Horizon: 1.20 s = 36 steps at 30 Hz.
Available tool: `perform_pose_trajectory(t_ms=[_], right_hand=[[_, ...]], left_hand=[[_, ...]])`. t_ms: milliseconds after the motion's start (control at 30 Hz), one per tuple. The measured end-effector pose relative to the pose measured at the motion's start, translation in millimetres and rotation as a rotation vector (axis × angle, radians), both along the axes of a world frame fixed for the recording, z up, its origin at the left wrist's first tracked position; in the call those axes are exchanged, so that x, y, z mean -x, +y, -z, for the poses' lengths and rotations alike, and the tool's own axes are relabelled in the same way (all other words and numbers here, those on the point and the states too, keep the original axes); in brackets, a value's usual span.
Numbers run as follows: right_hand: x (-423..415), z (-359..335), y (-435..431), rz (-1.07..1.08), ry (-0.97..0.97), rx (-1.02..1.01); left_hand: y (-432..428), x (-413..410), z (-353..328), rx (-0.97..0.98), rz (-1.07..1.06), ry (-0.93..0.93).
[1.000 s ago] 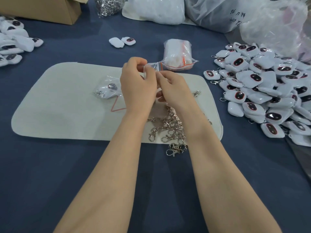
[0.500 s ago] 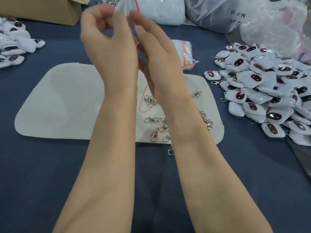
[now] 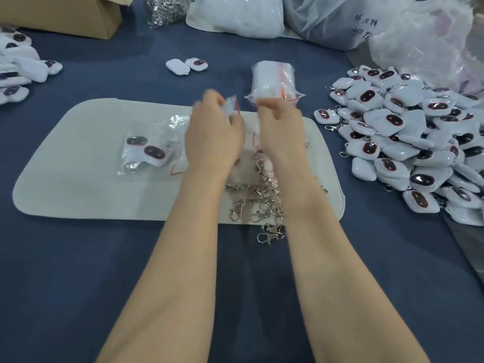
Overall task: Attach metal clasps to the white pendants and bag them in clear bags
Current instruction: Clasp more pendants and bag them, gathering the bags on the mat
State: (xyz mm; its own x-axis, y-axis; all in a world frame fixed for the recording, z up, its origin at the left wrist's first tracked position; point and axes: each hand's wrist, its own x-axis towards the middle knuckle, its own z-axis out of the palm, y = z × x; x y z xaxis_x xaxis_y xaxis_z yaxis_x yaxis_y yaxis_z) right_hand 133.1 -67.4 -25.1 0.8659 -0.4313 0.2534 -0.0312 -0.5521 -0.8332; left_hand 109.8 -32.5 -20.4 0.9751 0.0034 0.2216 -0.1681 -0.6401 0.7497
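Note:
My left hand [image 3: 214,134] hovers over the back of the white mat [image 3: 78,169] and pinches a small clear bag [image 3: 232,106] with a red strip. My right hand [image 3: 280,124] is just to its right with curled fingers. Blur hides whether it holds anything. A stack of clear bags [image 3: 273,79] lies right behind the hands. Filled bags with white pendants [image 3: 146,151] lie on the mat at my left. Loose metal clasps [image 3: 262,203] are heaped at the mat's near edge, between my forearms. A large pile of white pendants [image 3: 408,142] covers the right side.
A blue cloth covers the table. Two single pendants [image 3: 187,65] lie behind the mat, and more pendants [image 3: 18,72] sit at the far left. A cardboard box [image 3: 68,19], a bag of clasps [image 3: 167,9] and big plastic sacks [image 3: 366,24] line the back.
Both hands have come down from in front of the camera to just above the mat's back edge. The small bag came down with them, and the hands have drawn slightly apart.

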Motion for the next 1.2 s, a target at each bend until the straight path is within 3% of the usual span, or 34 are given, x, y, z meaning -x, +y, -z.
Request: perform_pose_trajectory(t_ms=[33,67,133,200,300,600,867,1100,1200], right_hand=[[50.7,-18.3,-68.5,0.058,0.135,0.090],[56.3,-11.0,-75.6,0.278,0.278,0.051],[69.7,0.3,-117.1,0.460,0.308,0.228],[60.8,0.5,-118.2,0.539,0.354,0.230],[65.4,11.8,-126.9,0.507,0.500,0.231],[64.2,20.0,-135.9,0.449,0.504,0.337],[64.9,24.9,-143.0,0.543,0.344,0.283],[60.4,18.5,-142.4,0.613,-0.051,0.114],[60.9,16.5,-138.1,0.566,-0.072,0.074]], left_hand=[[-3.1,2.5,9.3,-0.072,0.057,0.094],[-6.1,4.4,15.8,-0.140,0.091,0.144],[-7.9,4.5,24.5,-0.182,0.106,0.157],[-7.9,4.6,27.2,-0.182,0.103,0.129],[-6.7,5.2,26.2,-0.174,0.114,0.133],[-6.7,4.8,24.1,-0.129,0.113,0.166],[-6.4,2.9,24.2,-0.154,0.106,0.175],[-6.5,2.7,24.6,-0.136,0.110,0.185],[-7.2,2.2,25.9,-0.136,0.107,0.183]])
